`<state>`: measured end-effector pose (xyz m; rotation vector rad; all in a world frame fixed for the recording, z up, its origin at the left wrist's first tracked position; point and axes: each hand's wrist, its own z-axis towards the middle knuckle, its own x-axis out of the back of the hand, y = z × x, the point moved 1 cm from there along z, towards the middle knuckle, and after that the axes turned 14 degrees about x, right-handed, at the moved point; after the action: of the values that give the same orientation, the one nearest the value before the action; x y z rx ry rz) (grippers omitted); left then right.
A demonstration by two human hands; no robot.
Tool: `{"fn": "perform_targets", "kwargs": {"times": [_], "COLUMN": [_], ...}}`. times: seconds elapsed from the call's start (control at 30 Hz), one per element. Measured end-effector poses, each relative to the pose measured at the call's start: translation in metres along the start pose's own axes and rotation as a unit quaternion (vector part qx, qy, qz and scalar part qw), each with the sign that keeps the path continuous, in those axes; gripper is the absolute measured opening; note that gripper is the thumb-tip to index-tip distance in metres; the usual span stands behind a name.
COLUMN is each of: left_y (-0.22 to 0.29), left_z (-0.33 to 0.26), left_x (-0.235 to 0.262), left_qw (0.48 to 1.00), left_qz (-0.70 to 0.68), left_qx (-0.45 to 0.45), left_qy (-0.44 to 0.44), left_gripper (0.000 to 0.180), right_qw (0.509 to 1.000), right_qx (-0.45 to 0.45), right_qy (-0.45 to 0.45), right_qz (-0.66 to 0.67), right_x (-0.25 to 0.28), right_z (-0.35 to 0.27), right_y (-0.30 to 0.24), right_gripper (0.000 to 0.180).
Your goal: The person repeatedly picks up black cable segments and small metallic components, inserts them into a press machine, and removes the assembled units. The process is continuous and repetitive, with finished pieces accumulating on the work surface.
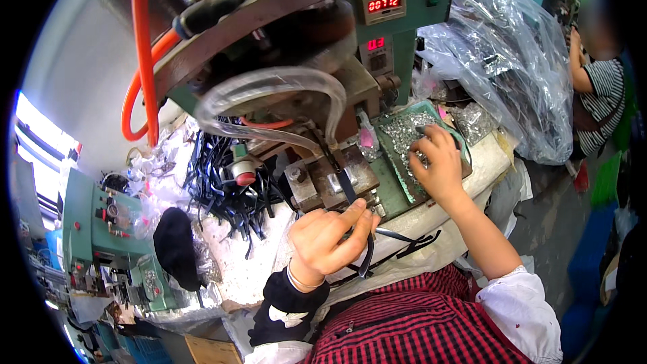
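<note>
My left hand pinches a thin black strap near the front of the bench, holding its upper end on the metal block under the head of the green press machine. The strap's lower end curls down past my fingers. My right hand reaches into a green tray filled with several small silver metal parts; its fingers are bent down among them. Whether it holds a part is hidden.
A heap of black straps lies left of the press. Orange hose and clear tubing hang from the machine. Plastic bags of parts pile at the right, beside another person. Another green machine stands left.
</note>
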<state>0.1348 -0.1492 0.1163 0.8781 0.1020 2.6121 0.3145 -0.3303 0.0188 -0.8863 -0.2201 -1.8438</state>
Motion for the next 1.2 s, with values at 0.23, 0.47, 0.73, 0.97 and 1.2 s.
{"fn": "perform_targets", "kwargs": {"times": [0.23, 0.47, 0.73, 0.97, 1.2], "left_y": [0.017, -0.016, -0.113, -0.139, -0.091], "left_z": [-0.019, -0.066, -0.08, -0.142, -0.125], "left_x": [0.011, 0.104, 0.058, 0.032, 0.062], "left_qw": [0.993, 0.903, 0.861, 0.785, 0.797], "left_qz": [-0.009, 0.186, 0.309, 0.291, -0.065], "left_qx": [0.115, 0.286, 0.4, 0.537, 0.6], "left_qy": [0.009, 0.26, -0.053, -0.104, 0.012], "left_gripper": [0.031, 0.024, 0.012, 0.011, 0.01], "right_qw": [0.986, 0.888, 0.923, 0.926, 0.929], "right_qx": [0.102, -0.245, -0.207, -0.247, -0.112], "right_qy": [-0.133, 0.117, 0.061, 0.086, 0.031], "right_qz": [-0.011, 0.371, 0.318, 0.271, 0.35], "right_x": [-0.012, 0.001, 0.01, 0.033, 0.053], "right_z": [0.025, -0.005, 0.017, -0.035, 0.024], "right_y": [0.0, 0.018, -0.024, -0.005, -0.069], "right_gripper": [0.023, 0.007, 0.013, 0.012, 0.015]}}
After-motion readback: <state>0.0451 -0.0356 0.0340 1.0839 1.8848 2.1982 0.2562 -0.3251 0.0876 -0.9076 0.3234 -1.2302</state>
